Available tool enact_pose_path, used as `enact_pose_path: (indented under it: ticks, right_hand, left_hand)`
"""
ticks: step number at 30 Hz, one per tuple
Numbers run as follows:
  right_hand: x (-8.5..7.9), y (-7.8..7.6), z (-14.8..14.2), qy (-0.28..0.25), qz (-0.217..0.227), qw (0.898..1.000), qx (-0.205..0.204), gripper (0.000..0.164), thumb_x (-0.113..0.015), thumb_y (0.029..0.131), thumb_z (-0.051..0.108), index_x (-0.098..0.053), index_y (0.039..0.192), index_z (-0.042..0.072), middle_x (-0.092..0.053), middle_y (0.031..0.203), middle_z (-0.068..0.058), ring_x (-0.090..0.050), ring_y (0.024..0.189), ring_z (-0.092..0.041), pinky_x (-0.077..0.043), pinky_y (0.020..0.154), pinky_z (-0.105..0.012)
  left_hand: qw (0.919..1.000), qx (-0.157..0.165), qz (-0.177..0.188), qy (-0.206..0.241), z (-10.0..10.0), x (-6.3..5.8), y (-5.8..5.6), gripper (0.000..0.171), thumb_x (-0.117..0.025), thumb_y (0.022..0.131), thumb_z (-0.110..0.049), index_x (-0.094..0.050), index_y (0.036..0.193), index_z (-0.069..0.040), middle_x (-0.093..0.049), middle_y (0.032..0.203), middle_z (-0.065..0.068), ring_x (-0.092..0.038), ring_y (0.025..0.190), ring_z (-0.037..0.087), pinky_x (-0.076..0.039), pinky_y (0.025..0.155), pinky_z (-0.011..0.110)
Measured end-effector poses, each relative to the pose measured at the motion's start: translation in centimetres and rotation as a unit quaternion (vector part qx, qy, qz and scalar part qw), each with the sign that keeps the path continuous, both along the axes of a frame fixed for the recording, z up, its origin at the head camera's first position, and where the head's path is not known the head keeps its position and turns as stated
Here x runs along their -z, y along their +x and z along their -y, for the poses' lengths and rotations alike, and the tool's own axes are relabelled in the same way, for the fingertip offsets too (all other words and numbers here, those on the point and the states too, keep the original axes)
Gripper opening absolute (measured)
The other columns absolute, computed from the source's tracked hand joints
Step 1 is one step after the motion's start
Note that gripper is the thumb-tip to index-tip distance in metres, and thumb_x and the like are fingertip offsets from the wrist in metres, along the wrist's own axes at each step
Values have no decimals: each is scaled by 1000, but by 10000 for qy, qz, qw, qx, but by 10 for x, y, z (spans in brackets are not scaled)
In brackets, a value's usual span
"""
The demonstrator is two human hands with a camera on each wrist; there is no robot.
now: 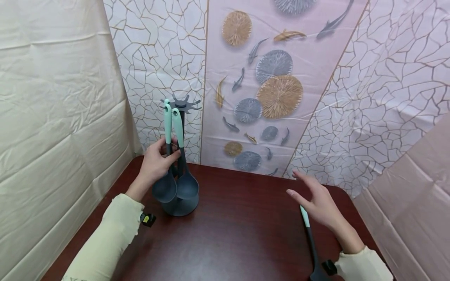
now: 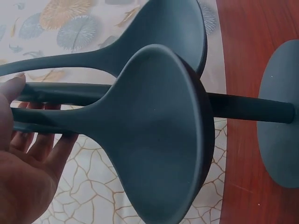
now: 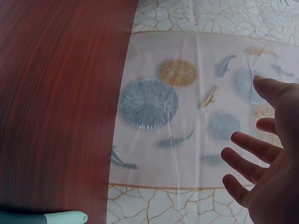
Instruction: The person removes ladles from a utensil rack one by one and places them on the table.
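Observation:
A dark grey utensil stand (image 1: 180,208) with a spoked top holds two ladles with mint-green handles. My left hand (image 1: 157,158) grips the shaft of the left ladle (image 1: 164,190), thumb in front and fingers behind, close beside the stand's pole (image 2: 252,107). The right ladle (image 1: 188,186) hangs beside it, past the thumb tip. In the left wrist view the gripped ladle's bowl (image 2: 154,126) overlaps the other bowl. Spread and holding nothing, my right hand (image 1: 318,203) hovers over the table's right side. A dark utensil with a mint handle (image 1: 304,216) lies below it.
The dark red wooden table (image 1: 225,234) reaches back to a patterned cloth (image 1: 242,128) with fish and round shapes. Cream cloth (image 1: 63,117) walls off the left, and pale cloth (image 1: 418,203) the right. The lying utensil's lower end is partly cut off by the frame.

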State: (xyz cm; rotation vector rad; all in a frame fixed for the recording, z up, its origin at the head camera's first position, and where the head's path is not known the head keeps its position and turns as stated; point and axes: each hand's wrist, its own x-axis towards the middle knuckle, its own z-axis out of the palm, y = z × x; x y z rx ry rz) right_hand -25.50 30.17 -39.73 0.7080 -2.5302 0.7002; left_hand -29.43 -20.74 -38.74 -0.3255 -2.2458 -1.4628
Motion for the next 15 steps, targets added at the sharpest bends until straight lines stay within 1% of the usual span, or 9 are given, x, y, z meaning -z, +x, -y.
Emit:
enact_pose_path:
  ticks: [4,6,8,11,13,15]
  right_hand:
    - [0,0,6,-1,32,10000,-66,67,-79,98,26,-51,157,12,-59,150,-16,-55,137,-40,-44,104,-64]
    - [-1,0,10,-12,34,9999,-109,67,-79,98,26,-51,157,13,-59,150,-15,-55,137,-40,-44,104,-63]
    - [-2,-1,13,-25,30,9999,-148,67,-79,98,26,-52,157,14,-60,150,-14,-55,137,-38,-44,105,-62]
    - [-2,-1,17,-59,7,9998,-182,66,-80,98,26,-53,157,15,-61,149,-11,-56,136,-34,-45,105,-60]
    - [-1,0,18,-92,26,9998,-188,65,-79,98,26,-53,157,16,-62,148,-9,-57,136,-33,-45,105,-59]
    - [0,0,19,-116,60,9997,-191,65,-79,98,26,-52,157,17,-62,148,-8,-56,136,-32,-45,105,-59]
  left_hand:
    - [9999,-102,-11,-33,-1,0,0,28,-74,100,-16,-65,126,-9,-74,107,13,-73,88,25,-61,68,30]
    - [9999,-167,19,-15,0,0,0,30,-75,100,-21,-65,126,-9,-74,107,12,-72,90,25,-62,69,32]
    - [9996,-256,61,98,-1,0,0,32,-76,100,-26,-65,125,-9,-74,106,12,-71,90,26,-63,70,37]
    - [9987,-313,129,382,-1,1,1,38,-77,100,-31,-63,127,-7,-72,106,12,-70,90,28,-63,71,45]
    - [9980,-290,159,544,-2,1,1,40,-76,101,-29,-62,129,-5,-69,107,13,-69,89,29,-63,71,45]
    - [9979,-289,113,574,-4,1,1,40,-75,101,-26,-60,131,-4,-67,107,14,-68,89,28,-63,71,41]
